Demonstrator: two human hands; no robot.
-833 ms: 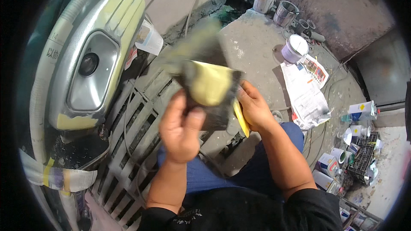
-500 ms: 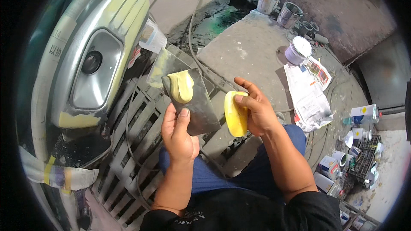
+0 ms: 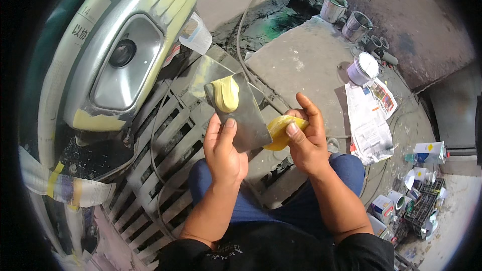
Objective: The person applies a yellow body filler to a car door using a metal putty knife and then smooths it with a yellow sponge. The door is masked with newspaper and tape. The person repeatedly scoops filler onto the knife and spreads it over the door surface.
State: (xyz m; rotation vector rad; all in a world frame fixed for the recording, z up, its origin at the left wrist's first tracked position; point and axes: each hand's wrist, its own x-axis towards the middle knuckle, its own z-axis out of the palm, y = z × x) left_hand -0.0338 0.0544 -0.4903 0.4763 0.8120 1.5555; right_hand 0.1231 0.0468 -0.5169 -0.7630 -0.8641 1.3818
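My left hand [image 3: 223, 145] grips a dark grey flat board [image 3: 246, 125] by its left edge, thumb on top. A thick dollop of pale yellow putty [image 3: 226, 95] sits at the board's far end. In my right hand [image 3: 306, 143] is a yellow rounded spreader [image 3: 284, 129], pinched between thumb and fingers, with its left side at the board's right edge. Whether the two touch is hard to tell. To the left stands a silver-grey car body part [image 3: 90, 78] with a recessed panel and patches of pale yellow filler.
Beyond the board, a smeared clear sheet [image 3: 201, 78] lies on the slatted floor grating [image 3: 150, 170], near a translucent plastic cup [image 3: 197, 37]. A hose [image 3: 241, 20] crosses the floor. To the right are a lidded tin [image 3: 363, 69], newspaper [image 3: 369, 130], used paint cans [image 3: 334, 9] and several containers.
The spreader has turned from upright to nearly level and come over to the board's right edge. The whole view has shifted slightly, so the surroundings sit further right.
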